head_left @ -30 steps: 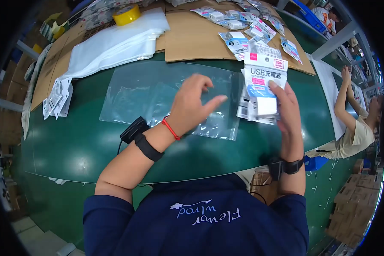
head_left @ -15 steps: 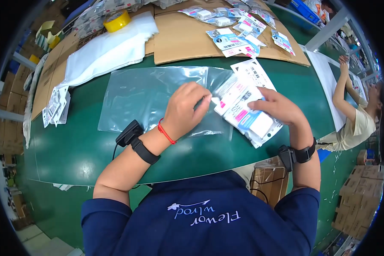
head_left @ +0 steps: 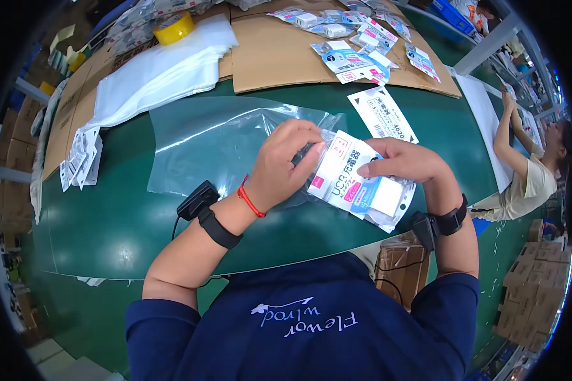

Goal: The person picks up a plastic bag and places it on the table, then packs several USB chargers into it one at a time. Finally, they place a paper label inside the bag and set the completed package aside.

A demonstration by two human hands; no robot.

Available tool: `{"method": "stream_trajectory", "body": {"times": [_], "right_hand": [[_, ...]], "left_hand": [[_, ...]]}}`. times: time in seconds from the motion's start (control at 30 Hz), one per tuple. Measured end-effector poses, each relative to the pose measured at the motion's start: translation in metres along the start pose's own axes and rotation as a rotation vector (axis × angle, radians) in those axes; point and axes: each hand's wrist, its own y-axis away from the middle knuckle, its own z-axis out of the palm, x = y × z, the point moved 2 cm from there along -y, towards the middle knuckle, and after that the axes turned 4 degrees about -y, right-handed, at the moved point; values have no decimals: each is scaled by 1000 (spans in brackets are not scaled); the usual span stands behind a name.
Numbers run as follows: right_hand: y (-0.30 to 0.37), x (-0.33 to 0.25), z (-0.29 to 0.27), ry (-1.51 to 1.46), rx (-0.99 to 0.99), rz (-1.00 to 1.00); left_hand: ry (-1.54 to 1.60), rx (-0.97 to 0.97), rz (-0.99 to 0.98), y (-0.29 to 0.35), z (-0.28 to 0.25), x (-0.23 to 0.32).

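Observation:
A stack of packaged chargers [head_left: 356, 181], white plugs on blue, white and pink cards in clear wrap, is in my right hand [head_left: 408, 160], thumb on top and fingers curled beneath. My left hand [head_left: 287, 159] pinches the mouth edge of a large clear plastic bag [head_left: 200, 136], right against the stack's left end. That bag spreads leftward over the green table, its near part raised and wrinkled. How far the packets reach into the bag is hidden behind my left fingers. Just beyond my right hand lies a white printed label card [head_left: 382, 113].
Cardboard sheets [head_left: 279, 60] at the back hold loose charger packets [head_left: 349, 62]. To the left are a pile of clear bags [head_left: 165, 70], a yellow tape roll [head_left: 173, 28] and a bundle of label cards [head_left: 82, 159]. A co-worker [head_left: 521, 159] works at the right.
My left hand has closed on the bag's edge and lifted it. The packet stack has turned and come slightly toward me, exposing the label card, which now lies apart from it.

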Motion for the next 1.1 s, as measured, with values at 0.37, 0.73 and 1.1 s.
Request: {"method": "stream_trajectory", "body": {"times": [0.37, 0.73, 1.1], "right_hand": [[-5, 0, 1, 108, -46, 23], [-28, 1, 4, 345, -118, -159], [-38, 0, 13, 125, -91, -50]], "left_hand": [[156, -15, -111, 3, -2, 2], [68, -110, -194, 7, -6, -6], [153, -72, -344, 12, -4, -13]]}}
